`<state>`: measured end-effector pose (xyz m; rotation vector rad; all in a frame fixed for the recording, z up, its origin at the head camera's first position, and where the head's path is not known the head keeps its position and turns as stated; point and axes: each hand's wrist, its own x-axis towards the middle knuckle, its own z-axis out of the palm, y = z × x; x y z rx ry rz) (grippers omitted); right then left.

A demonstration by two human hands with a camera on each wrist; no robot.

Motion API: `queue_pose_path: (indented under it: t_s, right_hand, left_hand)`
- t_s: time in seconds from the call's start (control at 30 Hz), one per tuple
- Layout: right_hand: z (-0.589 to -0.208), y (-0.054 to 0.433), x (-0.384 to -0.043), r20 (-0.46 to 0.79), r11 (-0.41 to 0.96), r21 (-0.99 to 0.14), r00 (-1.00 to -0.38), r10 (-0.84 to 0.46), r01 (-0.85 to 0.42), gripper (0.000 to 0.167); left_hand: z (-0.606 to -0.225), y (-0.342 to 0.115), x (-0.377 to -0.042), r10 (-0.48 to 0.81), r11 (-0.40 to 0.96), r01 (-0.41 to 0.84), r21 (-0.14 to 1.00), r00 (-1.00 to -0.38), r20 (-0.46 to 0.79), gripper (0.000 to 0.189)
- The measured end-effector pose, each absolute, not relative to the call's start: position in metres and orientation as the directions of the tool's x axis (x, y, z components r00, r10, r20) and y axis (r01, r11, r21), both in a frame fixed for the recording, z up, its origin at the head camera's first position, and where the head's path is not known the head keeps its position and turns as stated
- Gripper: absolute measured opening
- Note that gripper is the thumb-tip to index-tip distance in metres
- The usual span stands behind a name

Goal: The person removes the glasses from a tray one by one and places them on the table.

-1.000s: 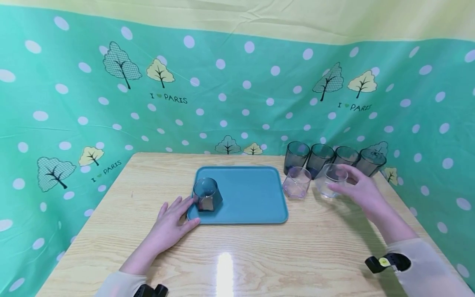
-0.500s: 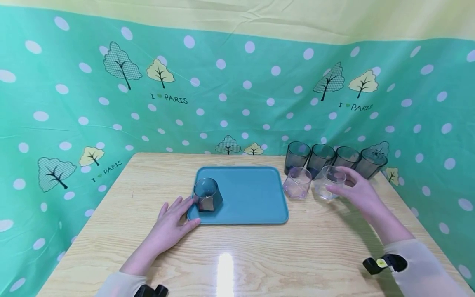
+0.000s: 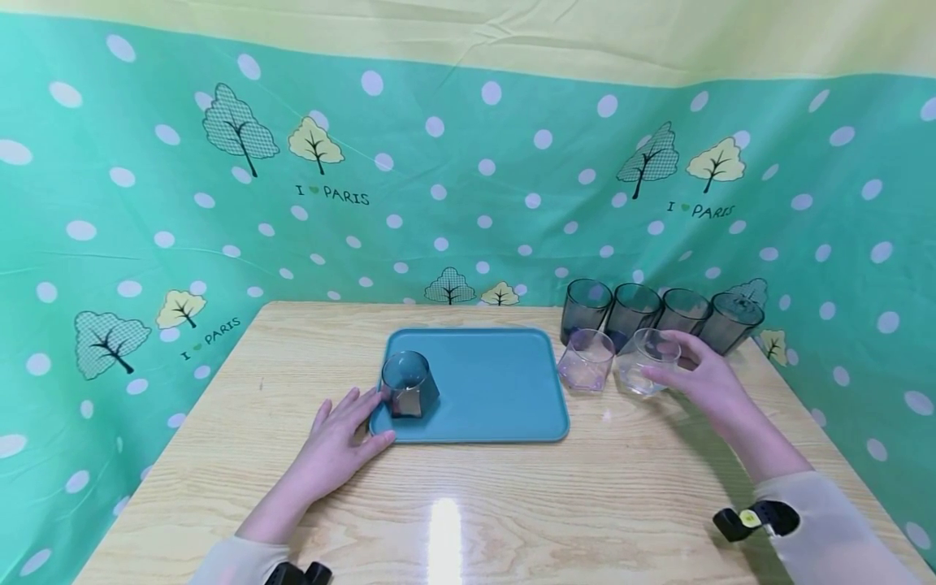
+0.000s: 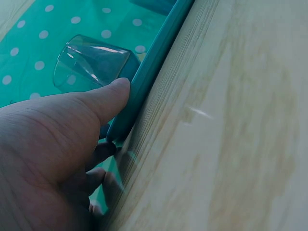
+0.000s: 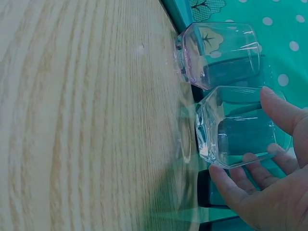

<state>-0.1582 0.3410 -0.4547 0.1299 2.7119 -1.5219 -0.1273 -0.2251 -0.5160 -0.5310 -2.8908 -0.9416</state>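
My right hand (image 3: 698, 374) holds a clear drinking glass (image 3: 643, 374) by its right side. In the right wrist view, the thumb lies on one side of this glass and the fingers on the other. Just left of it stands a pink-tinted glass (image 3: 585, 370). My left hand (image 3: 336, 443) rests at the near left corner of the blue tray (image 3: 497, 390), fingers spread and the thumb (image 4: 118, 94) on the rim. A smoky dark glass (image 3: 408, 390) stands upright on the tray's left part, close to the left fingertips.
Several tall dark glasses (image 3: 634, 313) stand in a row at the back right, behind the clear and pink ones. A green dotted curtain (image 3: 468, 179) hangs behind the wooden table (image 3: 512, 504).
My right hand has moved the clear glass slightly left and toward me, nearer the pink glass. My left hand, the tray and the dark glass have stayed put.
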Motion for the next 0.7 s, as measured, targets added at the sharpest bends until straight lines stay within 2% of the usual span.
queue_pose_path:
  t_s: [0.7]
  right_hand:
    - [-0.4610, 0.3439, -0.1626, -0.085, 0.495, -0.863, -0.995, 0.060, 0.104, 0.102]
  left_hand:
    - [-0.5155, -0.2246, -0.1277, 0.304, 0.749, 0.329, 0.575, -0.942, 0.143, 0.077]
